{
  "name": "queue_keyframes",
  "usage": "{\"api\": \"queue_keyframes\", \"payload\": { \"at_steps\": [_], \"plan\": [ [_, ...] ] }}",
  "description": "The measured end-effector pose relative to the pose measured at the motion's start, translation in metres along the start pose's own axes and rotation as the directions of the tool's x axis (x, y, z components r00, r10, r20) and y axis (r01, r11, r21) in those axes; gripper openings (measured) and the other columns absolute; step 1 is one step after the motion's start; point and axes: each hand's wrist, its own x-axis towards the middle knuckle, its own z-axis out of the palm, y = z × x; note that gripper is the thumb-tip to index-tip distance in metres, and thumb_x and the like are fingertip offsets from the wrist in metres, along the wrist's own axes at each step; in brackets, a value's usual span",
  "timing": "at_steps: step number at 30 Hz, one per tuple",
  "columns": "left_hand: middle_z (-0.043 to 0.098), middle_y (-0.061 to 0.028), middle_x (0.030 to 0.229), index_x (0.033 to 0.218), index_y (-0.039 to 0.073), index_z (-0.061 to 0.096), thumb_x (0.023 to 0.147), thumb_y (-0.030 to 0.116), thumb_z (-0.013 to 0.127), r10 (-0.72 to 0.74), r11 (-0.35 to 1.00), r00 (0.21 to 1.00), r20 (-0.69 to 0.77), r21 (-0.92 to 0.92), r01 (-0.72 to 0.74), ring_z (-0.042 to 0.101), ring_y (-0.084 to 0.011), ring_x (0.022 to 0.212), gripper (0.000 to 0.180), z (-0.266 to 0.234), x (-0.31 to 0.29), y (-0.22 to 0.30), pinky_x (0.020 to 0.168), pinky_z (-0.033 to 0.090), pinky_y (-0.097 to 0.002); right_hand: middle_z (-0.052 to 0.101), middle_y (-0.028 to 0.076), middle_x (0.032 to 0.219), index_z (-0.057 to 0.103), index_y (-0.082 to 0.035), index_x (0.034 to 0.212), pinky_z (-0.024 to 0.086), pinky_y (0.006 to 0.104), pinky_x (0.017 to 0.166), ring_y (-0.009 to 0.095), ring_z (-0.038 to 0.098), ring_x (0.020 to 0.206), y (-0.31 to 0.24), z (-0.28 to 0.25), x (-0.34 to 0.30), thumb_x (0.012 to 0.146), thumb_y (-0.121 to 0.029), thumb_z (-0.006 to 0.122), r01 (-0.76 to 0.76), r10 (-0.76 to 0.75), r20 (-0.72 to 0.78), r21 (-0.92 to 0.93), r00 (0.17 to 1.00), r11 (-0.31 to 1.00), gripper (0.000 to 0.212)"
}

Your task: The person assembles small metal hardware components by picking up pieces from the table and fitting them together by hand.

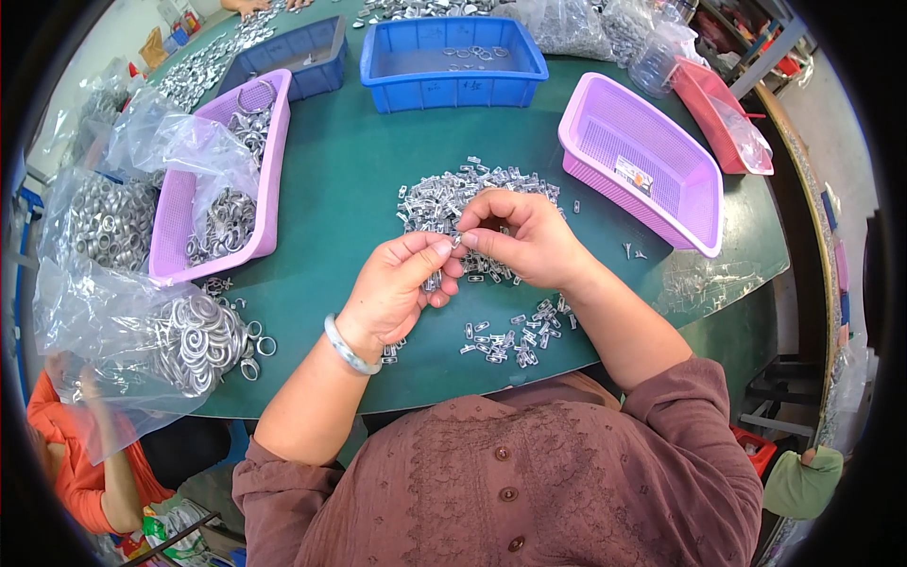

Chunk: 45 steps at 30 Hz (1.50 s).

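Observation:
My left hand, with a pale bangle at the wrist, and my right hand meet over a heap of small silver metal pieces. Between the thumbs and fingertips of both hands is a small silver metal piece, mostly hidden by the fingers. The heaped pieces look like short rectangular links with openings in them. Nearer to me, below my right forearm, lies a smaller scatter of similar pieces. A few more show beneath my left hand.
A lilac basket of metal parts and plastic bags of rings stand left. Blue bins sit at the back, a lilac basket and red tray right. A person in orange is lower left; another's hands are far back.

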Motion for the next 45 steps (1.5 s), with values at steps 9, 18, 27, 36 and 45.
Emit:
{"api": "queue_keyframes", "payload": {
  "at_steps": [9,18,27,36,45],
  "plan": [
    [0.057,-0.0027,0.069,0.086,0.002,0.058,0.088,0.018,0.052,-0.029,0.999,0.999,-0.015,-0.014,0.029,0.05,-0.009,0.054,0.017,0.002,-0.002,0.004,0.045,0.037,-0.0175,0.058,0.001,0.082,0.057,0.0,0.09,0.045,0.02,0.066,0.006,0.055,0.076,-0.001,0.0,0.0,0.082,-0.004,0.059,-0.048,0.048,0.013,0.02,0.999,0.999,0.009],
    [0.056,-0.0025,0.067,0.084,0.003,0.057,0.088,0.019,0.051,-0.035,0.999,0.999,-0.012,-0.03,0.034,0.049,-0.0092,0.052,0.018,0.001,-0.001,0.004,0.045,0.037,-0.0181,0.057,-0.001,0.08,0.058,-0.001,0.088,0.042,0.0187,0.063,0.004,0.051,0.072,-0.004,0.001,-0.001,0.082,-0.007,0.06,-0.087,0.087,-0.01,0.012,0.996,0.996,0.009],
    [0.056,-0.0028,0.067,0.085,0.003,0.059,0.089,0.02,0.049,-0.01,1.0,0.998,-0.065,-0.026,0.008,0.048,-0.0094,0.053,0.02,0.0,-0.002,0.005,0.044,0.036,-0.0185,0.058,-0.002,0.074,0.059,-0.003,0.08,0.044,0.0212,0.063,0.005,0.051,0.068,-0.017,-0.025,0.052,0.078,-0.008,0.061,-0.024,0.0,-0.106,-0.229,0.994,0.973,0.005],
    [0.056,-0.0027,0.068,0.083,0.003,0.059,0.089,0.019,0.05,0.07,0.995,0.997,-0.038,-0.061,-0.073,0.05,-0.0098,0.055,0.02,-0.006,0.008,0.01,0.045,0.037,-0.0201,0.063,0.008,0.073,0.062,-0.002,0.089,0.048,0.029,0.062,0.015,0.058,0.067,-0.028,-0.075,0.119,0.075,-0.018,0.064,0.068,-0.355,-0.372,-0.602,0.858,0.795,0.021],
    [0.055,-0.0025,0.069,0.085,0.003,0.058,0.089,0.018,0.05,0.074,0.992,0.989,-0.124,-0.095,-0.086,0.049,-0.0094,0.056,0.017,-0.011,0.003,0.01,0.045,0.037,-0.0196,0.054,0.009,0.077,0.064,-0.008,0.066,0.043,0.0368,0.073,0.028,0.051,0.081,0.005,-0.014,0.038,0.066,-0.015,0.065,0.223,-0.165,0.165,-0.864,0.972,0.451,0.007]
  ]
}}
